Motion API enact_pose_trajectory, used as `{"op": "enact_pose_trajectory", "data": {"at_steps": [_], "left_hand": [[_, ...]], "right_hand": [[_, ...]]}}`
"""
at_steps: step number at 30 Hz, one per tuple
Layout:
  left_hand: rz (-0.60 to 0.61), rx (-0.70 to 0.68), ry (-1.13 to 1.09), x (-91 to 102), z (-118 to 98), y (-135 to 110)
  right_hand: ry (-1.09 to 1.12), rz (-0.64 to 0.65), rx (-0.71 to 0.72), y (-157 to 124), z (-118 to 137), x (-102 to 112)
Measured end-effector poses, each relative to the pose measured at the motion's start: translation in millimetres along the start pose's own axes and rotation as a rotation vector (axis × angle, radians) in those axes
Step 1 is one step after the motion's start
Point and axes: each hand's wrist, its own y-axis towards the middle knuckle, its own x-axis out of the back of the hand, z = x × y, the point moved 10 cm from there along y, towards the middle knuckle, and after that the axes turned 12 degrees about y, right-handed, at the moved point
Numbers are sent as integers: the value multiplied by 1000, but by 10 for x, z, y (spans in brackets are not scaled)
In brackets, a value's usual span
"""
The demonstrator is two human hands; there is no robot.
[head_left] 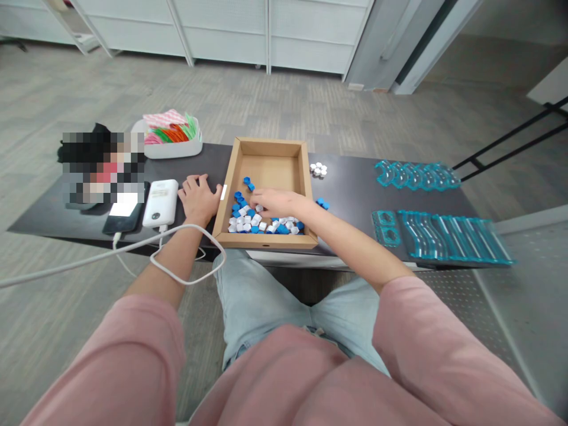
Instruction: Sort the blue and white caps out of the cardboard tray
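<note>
A shallow cardboard box [266,154] sits on the dark table [350,189] before me. Several small blue and white hexagonal pieces [248,223] lie along its near wall. My right hand [277,203] reaches into the box over the pieces, fingers curled down among them; what they grip is hidden. My left hand [199,195] rests flat on the table just left of the box, thumb against its outer wall. A small cluster of white pieces [318,170] lies outside the box on the right, and two blue pieces [323,204] lie beside my right forearm.
Left of my hand lie a white power bank [160,203] and a phone [123,213] with white cables. A white tray of coloured sheets [173,135] stands at the back left. Teal transparent curved parts [417,176] and more teal parts [448,236] lie at the right.
</note>
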Motion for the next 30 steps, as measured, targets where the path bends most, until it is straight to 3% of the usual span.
{"op": "enact_pose_trajectory", "data": {"at_steps": [3, 6, 9, 13, 16, 19, 22, 24, 28, 30], "left_hand": [[2, 0, -5, -37, 18, 17], [-13, -6, -8, -68, 33, 39], [-30, -10, -9, -93, 42, 52], [-36, -15, -7, -101, 35, 51], [-29, -12, -9, -72, 21, 35], [-14, -8, -10, -34, 4, 17], [-6, -7, -10, -10, -7, 6], [-4, -7, -10, -10, -7, 5], [-4, -2, -11, -27, 8, 12], [-10, -5, -16, -22, 10, 14]], "right_hand": [[81, -48, 46, -42, -4, 73], [197, -230, 97, -332, -190, 463], [268, -495, 27, -815, -677, 962], [334, -922, -282, -1636, -1608, 1429], [311, -1121, -532, -2130, -2068, 1444], [309, -1088, -687, -2270, -2246, 1246], [364, -1033, -695, -2233, -2258, 1070], [402, -1063, -680, -2244, -2253, 1042], [351, -1162, -674, -2284, -2183, 1178], [308, -1176, -580, -2142, -1988, 1291]]}}
